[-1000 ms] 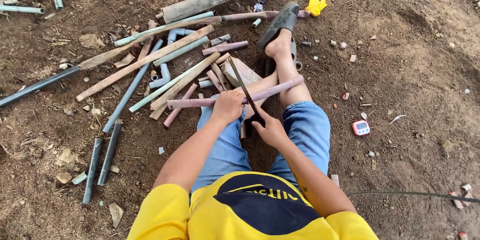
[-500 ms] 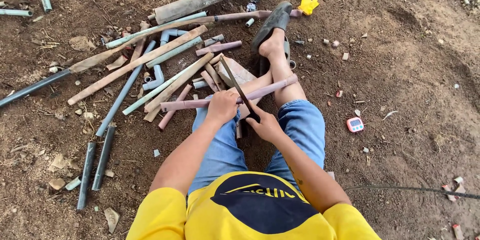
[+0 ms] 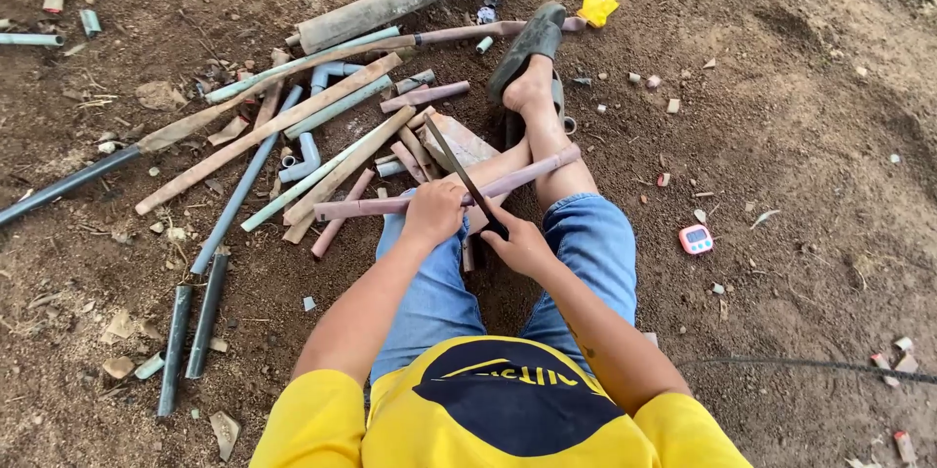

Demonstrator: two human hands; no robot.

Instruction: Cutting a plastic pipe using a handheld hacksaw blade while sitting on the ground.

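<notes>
Across the shins, just ahead of the knees, a pinkish pipe [image 3: 459,195] lies crosswise so the legs prop it. The left hand [image 3: 432,213] is wrapped tight around it, apparently pinning it steady. The right hand [image 3: 520,244] is closed on the handle of a thin saw blade [image 3: 459,170], which crosses the pipe just beside the left grip, slanting away toward the pipe pile [image 3: 293,136].

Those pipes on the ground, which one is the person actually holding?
The pinkish pipe lying across the legs: the left hand grips it while the right hand holds a thin dark blade against it. The others lie loose on the dirt.
</notes>
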